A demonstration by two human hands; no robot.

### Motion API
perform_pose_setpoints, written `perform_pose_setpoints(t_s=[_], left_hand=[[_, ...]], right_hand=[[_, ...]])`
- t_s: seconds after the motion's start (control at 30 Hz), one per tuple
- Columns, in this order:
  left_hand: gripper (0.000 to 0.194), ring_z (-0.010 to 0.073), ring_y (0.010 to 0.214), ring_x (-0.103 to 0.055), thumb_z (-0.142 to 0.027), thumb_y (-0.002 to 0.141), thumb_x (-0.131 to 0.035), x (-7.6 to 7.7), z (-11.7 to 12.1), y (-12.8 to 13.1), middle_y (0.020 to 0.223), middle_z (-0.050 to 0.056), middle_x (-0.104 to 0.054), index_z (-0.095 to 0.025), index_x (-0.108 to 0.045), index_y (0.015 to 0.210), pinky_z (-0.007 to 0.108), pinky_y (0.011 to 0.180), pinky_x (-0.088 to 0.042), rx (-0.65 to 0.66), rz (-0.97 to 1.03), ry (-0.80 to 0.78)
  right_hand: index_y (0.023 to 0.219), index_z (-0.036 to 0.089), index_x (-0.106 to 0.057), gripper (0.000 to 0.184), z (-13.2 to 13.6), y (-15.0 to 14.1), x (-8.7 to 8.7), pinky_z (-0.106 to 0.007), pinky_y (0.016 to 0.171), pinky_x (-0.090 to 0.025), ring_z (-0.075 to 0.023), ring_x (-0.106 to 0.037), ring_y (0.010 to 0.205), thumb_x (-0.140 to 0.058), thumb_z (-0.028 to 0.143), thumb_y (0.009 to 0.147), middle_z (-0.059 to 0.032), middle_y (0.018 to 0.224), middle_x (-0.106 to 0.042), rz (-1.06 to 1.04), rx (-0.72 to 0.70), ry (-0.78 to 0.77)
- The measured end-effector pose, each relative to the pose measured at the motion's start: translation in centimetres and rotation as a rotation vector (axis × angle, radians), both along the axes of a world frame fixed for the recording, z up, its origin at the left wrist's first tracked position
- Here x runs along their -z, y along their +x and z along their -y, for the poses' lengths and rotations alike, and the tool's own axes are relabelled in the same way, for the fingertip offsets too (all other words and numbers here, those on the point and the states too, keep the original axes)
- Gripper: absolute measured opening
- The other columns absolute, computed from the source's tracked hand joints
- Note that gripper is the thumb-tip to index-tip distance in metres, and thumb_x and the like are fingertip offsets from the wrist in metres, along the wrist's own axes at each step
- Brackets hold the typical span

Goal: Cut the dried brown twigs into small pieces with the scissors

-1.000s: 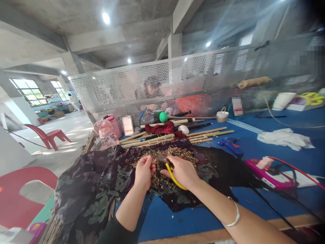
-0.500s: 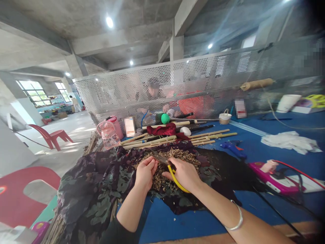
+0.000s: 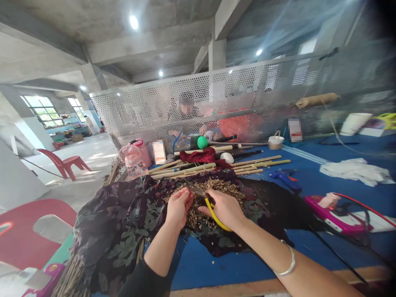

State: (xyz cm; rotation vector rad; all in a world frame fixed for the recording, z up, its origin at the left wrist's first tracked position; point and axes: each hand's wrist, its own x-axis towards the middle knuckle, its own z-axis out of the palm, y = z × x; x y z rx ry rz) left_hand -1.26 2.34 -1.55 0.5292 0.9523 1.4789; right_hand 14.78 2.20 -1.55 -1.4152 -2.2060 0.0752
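Observation:
My right hand (image 3: 225,208) is closed round a pair of scissors with yellow handles (image 3: 216,219); the dark blades point left toward my other hand. Fingers pinched together, my left hand (image 3: 179,206) is beside the blade tips, and whatever it pinches is too small to make out. Both hands are over a heap of small dry brown plant pieces (image 3: 227,189). Under the heap spreads a dark patterned cloth (image 3: 123,222), which drapes over the table's left side.
Bamboo sticks (image 3: 185,170), a green ball (image 3: 202,142) and a pink bag (image 3: 133,159) lie behind the heap, before a perforated metal screen (image 3: 148,107). On the right are a blue glue gun (image 3: 285,180), a magenta power strip (image 3: 335,214) and white gloves (image 3: 357,171). Someone sits behind the screen.
The whole view has shifted slightly, so things appear a little farther right. Both hands keep nearly the same pose over the heap, with the scissors still in my right hand.

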Motion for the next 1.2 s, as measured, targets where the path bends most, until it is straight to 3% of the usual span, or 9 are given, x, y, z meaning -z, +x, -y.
perform_pose_setpoints(t_s=[0.43,0.6,0.8,1.2], left_hand=[[0.034,0.0067,0.061,-0.057,-0.027,0.052,-0.077,-0.44,-0.01,-0.26,0.066,-0.001,-0.061,-0.012,-0.063,0.08,0.021,0.067,-0.046,-0.045,-0.064,0.097],[0.033,0.0086,0.064,-0.059,-0.024,0.057,-0.073,-0.15,-0.12,-0.14,0.071,0.001,-0.065,-0.012,-0.06,0.085,0.022,0.068,-0.045,-0.119,-0.203,0.189],[0.048,0.0091,0.062,-0.059,-0.022,0.064,-0.069,0.32,-0.02,0.08,0.067,-0.003,-0.063,-0.016,-0.048,0.107,0.022,0.066,-0.043,-0.141,-0.338,0.264],[0.053,0.0113,0.068,-0.062,-0.021,0.065,-0.068,0.32,0.01,0.29,0.074,0.0,-0.064,-0.018,-0.042,0.111,0.024,0.069,-0.045,-0.133,-0.341,0.261]], right_hand=[[0.107,0.021,-0.056,0.043,0.32,-0.16,-0.2,-0.028,0.068,-0.043,-0.0222,-0.064,0.086,-0.058,0.049,0.075,-0.0074,0.095,-0.067,0.003,-0.013,-0.015],[0.104,0.021,-0.056,0.043,0.37,-0.22,-0.12,-0.027,0.068,-0.042,-0.0219,-0.063,0.086,-0.059,0.051,0.074,-0.0066,0.092,-0.066,0.01,0.006,-0.01],[0.104,0.021,-0.056,0.041,0.24,-0.16,-0.04,-0.027,0.067,-0.041,-0.0207,-0.063,0.083,-0.06,0.049,0.073,-0.0062,0.091,-0.066,0.003,0.012,-0.006],[0.103,0.021,-0.055,0.042,0.25,-0.04,-0.18,-0.027,0.068,-0.042,-0.0212,-0.063,0.086,-0.06,0.05,0.073,-0.0061,0.094,-0.066,0.003,0.013,-0.008]])
